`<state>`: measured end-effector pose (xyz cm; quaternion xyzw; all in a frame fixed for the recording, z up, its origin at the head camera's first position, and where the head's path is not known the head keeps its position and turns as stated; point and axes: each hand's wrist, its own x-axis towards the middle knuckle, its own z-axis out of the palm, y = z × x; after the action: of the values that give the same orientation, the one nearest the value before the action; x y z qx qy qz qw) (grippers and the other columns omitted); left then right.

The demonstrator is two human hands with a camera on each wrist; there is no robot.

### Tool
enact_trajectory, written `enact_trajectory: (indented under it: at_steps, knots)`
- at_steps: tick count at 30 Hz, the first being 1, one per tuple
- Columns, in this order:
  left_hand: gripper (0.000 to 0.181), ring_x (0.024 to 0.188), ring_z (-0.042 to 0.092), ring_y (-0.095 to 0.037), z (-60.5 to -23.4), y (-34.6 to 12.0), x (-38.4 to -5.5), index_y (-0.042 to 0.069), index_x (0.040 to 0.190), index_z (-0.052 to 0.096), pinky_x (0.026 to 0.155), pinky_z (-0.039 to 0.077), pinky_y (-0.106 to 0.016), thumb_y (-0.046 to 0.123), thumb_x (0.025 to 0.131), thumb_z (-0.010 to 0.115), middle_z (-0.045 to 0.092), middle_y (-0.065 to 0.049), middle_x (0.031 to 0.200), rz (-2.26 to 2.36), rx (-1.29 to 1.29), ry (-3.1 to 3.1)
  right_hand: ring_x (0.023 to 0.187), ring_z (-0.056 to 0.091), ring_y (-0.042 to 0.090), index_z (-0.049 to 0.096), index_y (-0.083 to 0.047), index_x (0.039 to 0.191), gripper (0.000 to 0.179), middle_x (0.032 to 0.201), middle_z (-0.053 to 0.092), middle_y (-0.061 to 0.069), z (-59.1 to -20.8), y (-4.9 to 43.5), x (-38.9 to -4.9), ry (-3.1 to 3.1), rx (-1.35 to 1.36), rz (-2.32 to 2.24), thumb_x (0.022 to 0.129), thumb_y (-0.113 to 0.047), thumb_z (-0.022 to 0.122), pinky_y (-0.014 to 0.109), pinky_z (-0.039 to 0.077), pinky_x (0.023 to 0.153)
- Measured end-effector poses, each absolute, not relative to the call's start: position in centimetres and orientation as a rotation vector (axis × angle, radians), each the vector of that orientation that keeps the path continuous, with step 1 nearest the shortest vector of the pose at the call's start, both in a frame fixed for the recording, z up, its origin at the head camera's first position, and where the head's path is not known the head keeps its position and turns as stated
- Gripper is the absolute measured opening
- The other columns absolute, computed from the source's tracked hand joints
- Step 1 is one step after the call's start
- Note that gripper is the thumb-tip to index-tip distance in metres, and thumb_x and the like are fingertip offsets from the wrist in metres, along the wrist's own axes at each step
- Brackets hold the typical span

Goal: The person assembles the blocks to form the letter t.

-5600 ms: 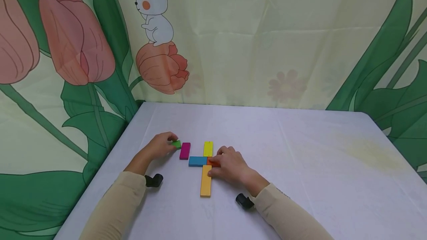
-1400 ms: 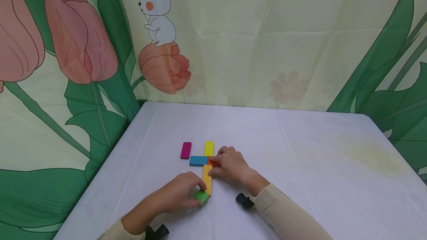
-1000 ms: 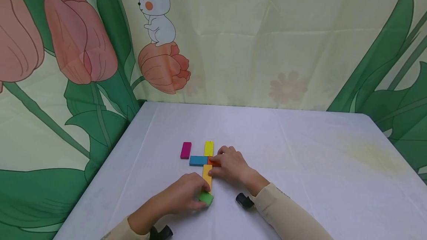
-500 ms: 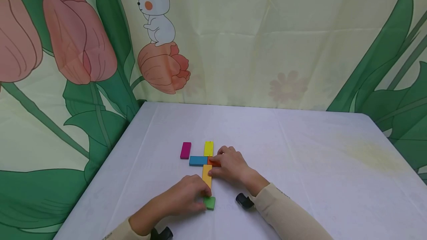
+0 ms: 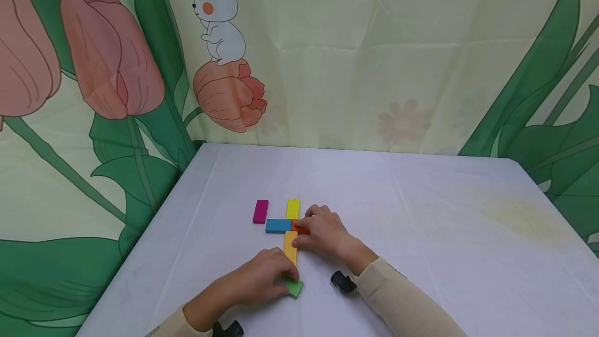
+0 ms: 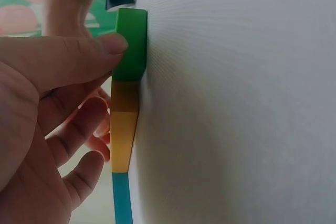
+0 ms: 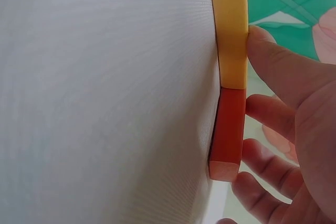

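Note:
With thumb and index finger my left hand (image 5: pixel 260 277) pinches a small green block (image 5: pixel 295 289), turned slightly cornerwise. It sits at the near end of a long amber block (image 5: pixel 290 246); in the left wrist view the two look to be touching. My right hand (image 5: pixel 326 233) rests its thumb on the amber block and a fingertip on an orange-red block (image 7: pixel 228 127), its fingers relaxed. A blue block (image 5: pixel 278 226) lies end to end with the orange-red one, and a yellow block (image 5: pixel 293 208) stands off their far side. The left hand hides part of the amber block.
A magenta block (image 5: pixel 260 211) lies apart, left of the yellow one. A white cloth covers the table (image 5: pixel 421 222), and a printed curtain (image 5: pixel 327 66) hangs behind it. Black wrist cameras sit near both sleeves.
My left hand has carried the green block from left of the magenta block to the amber block's near end. In the last half second the green block has turned slightly. The right hand stays put.

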<state>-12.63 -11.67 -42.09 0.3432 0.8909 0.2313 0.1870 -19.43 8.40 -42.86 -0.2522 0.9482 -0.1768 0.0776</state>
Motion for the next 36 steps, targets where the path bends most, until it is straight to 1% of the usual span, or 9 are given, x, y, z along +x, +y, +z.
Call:
enact_trajectory:
  at_steps: [6,15,27,36]
  knots:
    - [0.022,0.101,0.05,-0.001,-42.12,-11.74,-12.66,0.025,0.105,0.074,0.094,0.046,-0.03,0.019,0.086,0.081,0.061,0.023,0.097,0.668,0.952,2.499,0.105,0.046,0.024,0.07,-0.02,0.129,0.053,0.114,0.055,0.007,-42.9,8.38,-19.47,2.844,-0.76,-0.53,0.084,-0.047,0.078,0.037,0.044,0.08]
    - [0.025,0.102,0.051,-0.002,-42.1,-11.59,-12.85,0.025,0.106,0.075,0.093,0.048,-0.028,0.016,0.084,0.082,0.061,0.022,0.097,0.675,0.878,2.472,0.104,0.046,0.023,0.07,-0.021,0.13,0.053,0.114,0.055,0.006,-42.79,8.37,-19.46,2.837,-0.765,-0.533,0.085,-0.047,0.077,0.036,0.044,0.079]
    - [0.026,0.102,0.05,-0.001,-42.04,-11.66,-13.07,0.026,0.106,0.074,0.093,0.048,-0.027,0.014,0.085,0.081,0.06,0.023,0.097,0.697,0.862,2.439,0.104,0.046,0.024,0.07,-0.02,0.129,0.051,0.113,0.055,0.006,-42.61,8.38,-19.37,2.833,-0.767,-0.544,0.085,-0.045,0.077,0.037,0.043,0.08]
    - [0.027,0.104,0.05,-0.002,-42.2,-11.6,-13.05,0.026,0.107,0.074,0.096,0.047,-0.029,0.012,0.086,0.08,0.06,0.024,0.098,0.69,0.864,2.44,0.105,0.046,0.024,0.071,-0.02,0.129,0.051,0.113,0.055,0.007,-42.54,8.44,-19.4,2.831,-0.773,-0.544,0.085,-0.045,0.077,0.037,0.044,0.08]
